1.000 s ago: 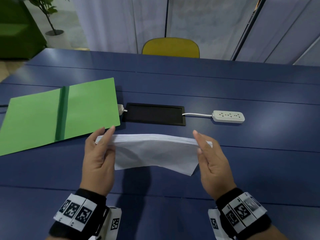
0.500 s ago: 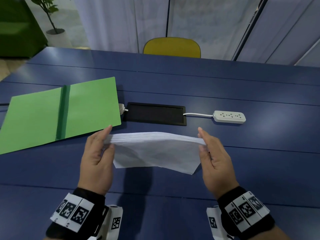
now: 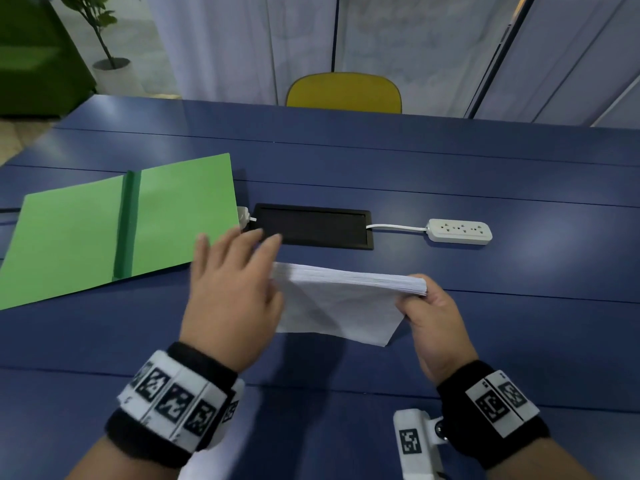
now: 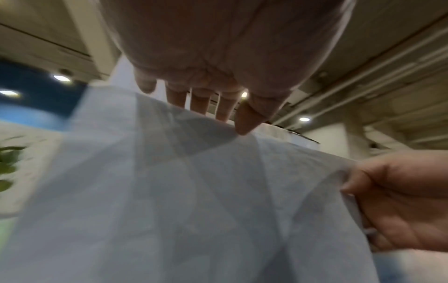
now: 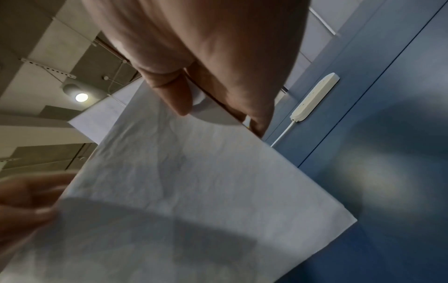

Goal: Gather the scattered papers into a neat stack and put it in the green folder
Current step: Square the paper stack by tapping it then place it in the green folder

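Observation:
A stack of white papers hangs above the blue table, standing on its long edge. My right hand grips its right end, with the thumb on the near face and the fingers behind. My left hand lies over the stack's left end with its fingers straight and spread, and it hides that end. In the left wrist view the left hand's fingers reach past the paper's top edge and the thumb touches it. The green folder lies open and flat at the left.
A black cable hatch is set into the table beyond the papers. A white power strip lies to its right on a cord. A yellow chair stands at the table's far side, and a potted plant stands at the back left.
My left hand has let go of the stack's left end and moved up over it with spread fingers. My right hand has curled round the right end and now holds the stack alone.

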